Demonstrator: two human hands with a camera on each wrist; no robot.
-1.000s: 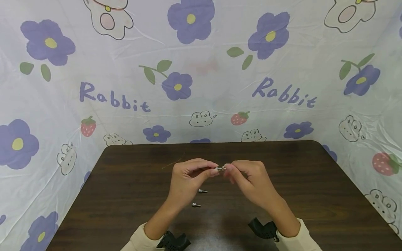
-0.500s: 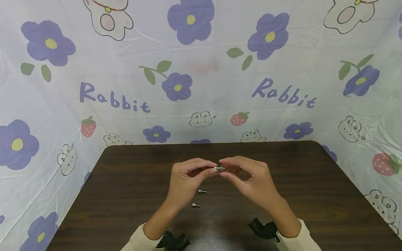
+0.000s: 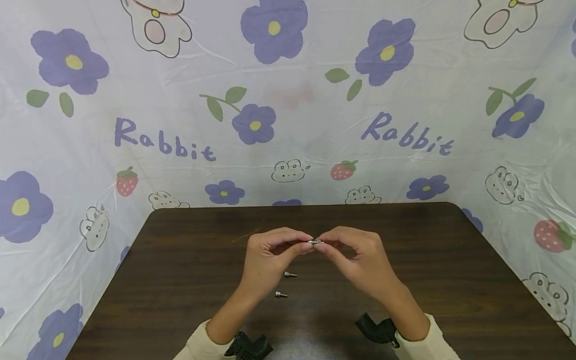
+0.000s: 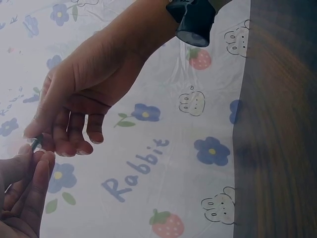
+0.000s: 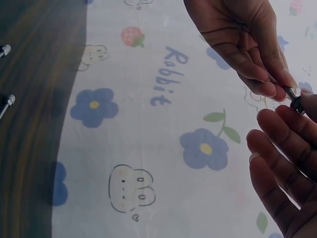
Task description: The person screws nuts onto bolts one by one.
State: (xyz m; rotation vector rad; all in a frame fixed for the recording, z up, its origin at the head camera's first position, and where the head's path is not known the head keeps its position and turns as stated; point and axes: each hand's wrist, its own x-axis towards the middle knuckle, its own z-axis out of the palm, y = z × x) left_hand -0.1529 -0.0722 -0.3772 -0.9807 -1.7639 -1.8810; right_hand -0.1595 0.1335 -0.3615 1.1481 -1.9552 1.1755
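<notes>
A small silver screw [image 3: 317,242] is held up above the table between both hands. My left hand [image 3: 269,260] pinches its left end between thumb and fingertips. From the other side, my right hand [image 3: 362,260] pinches the right end with thumb and index finger. In the right wrist view the screw [image 5: 293,99] shows a darker, wider part beside the right thumb. The left wrist view shows only a sliver of the screw [image 4: 35,143], mostly hidden by fingertips. Two similar screws, one upper [image 3: 290,274] and one lower [image 3: 281,294], lie on the tabletop below the left hand.
The dark brown wooden table [image 3: 189,280] has its far edge against a white patterned cloth [image 3: 315,125]. Black camera mounts, a left one [image 3: 249,346] and a right one [image 3: 377,328], sit on the wrists. A thin thread-like strand [image 3: 245,235] lies behind the left hand.
The right hand's fingers first spread off the screw's end, then closed on it again. The left hand has kept its grip and place. The two screws on the table have not moved.
</notes>
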